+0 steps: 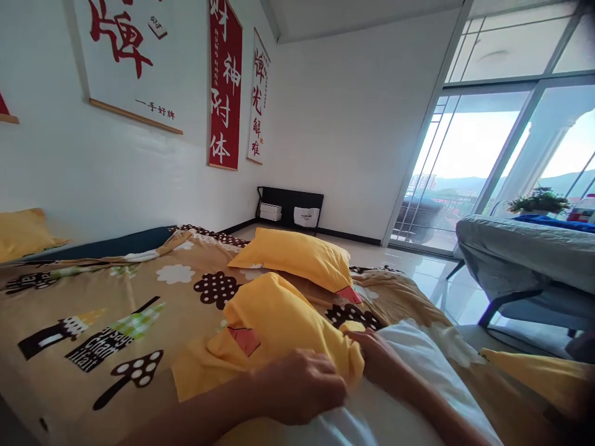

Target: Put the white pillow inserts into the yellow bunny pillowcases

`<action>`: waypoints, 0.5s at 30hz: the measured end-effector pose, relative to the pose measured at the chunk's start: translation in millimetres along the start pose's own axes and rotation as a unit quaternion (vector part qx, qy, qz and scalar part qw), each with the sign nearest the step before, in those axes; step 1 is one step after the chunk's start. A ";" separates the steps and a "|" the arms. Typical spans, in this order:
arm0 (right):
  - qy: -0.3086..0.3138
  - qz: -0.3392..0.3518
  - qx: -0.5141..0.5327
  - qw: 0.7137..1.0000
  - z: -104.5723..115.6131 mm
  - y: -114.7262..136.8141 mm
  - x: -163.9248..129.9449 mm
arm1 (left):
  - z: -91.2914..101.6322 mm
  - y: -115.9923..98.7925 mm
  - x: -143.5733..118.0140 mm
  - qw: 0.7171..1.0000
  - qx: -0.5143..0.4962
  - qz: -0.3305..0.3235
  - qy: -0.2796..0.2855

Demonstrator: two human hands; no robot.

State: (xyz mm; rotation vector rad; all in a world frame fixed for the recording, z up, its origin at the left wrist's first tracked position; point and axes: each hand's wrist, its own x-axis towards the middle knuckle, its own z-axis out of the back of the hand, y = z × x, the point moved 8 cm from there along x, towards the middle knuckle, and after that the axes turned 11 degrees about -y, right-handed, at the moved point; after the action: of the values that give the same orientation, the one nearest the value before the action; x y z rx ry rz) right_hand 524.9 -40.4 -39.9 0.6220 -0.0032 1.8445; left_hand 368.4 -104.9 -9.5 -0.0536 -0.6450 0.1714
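A yellow pillowcase [283, 316] with a red patch lies bunched over one end of a white pillow [418, 356]. My left hand [302, 385] is closed at the near edge of the pillowcase, its fingers curled under and partly hidden. On the far side, my right hand [369, 353] grips a gathered fold of the same pillowcase. The rest of the white pillow sticks out toward me, between and beneath my forearms. Just beyond lies a plump yellow pillow [297, 254], flat on the brown patterned bedding [181, 310].
Another yellow pillow [28, 232] rests at the far left by the wall. Yellow cloth [539, 371] lies at the right edge. A covered table [530, 248] with a potted plant [539, 201] stands at right, near glass sliding doors [465, 167]. A black rack [290, 204] is in the corner.
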 end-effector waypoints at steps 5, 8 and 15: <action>-0.209 0.016 -0.018 0.978 55.2 -0.4 -4.2 | 83.9 139.2 -70.0 0.877 0.011 0.353 -0.325; -0.297 0.099 -0.043 0.949 82.7 23.9 -11.3 | 75.8 194.7 -120.7 0.743 -0.226 0.544 -0.318; -0.404 0.254 -0.142 0.867 123.8 75.1 -9.8 | 49.0 148.5 -92.2 0.726 -0.502 0.428 -0.193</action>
State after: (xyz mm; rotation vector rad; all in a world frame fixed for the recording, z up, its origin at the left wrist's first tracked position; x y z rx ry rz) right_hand 511.8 -113.7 84.7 1.2198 -1.0664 1.8753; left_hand 245.4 24.9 -40.4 -1.4338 -1.0383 0.7294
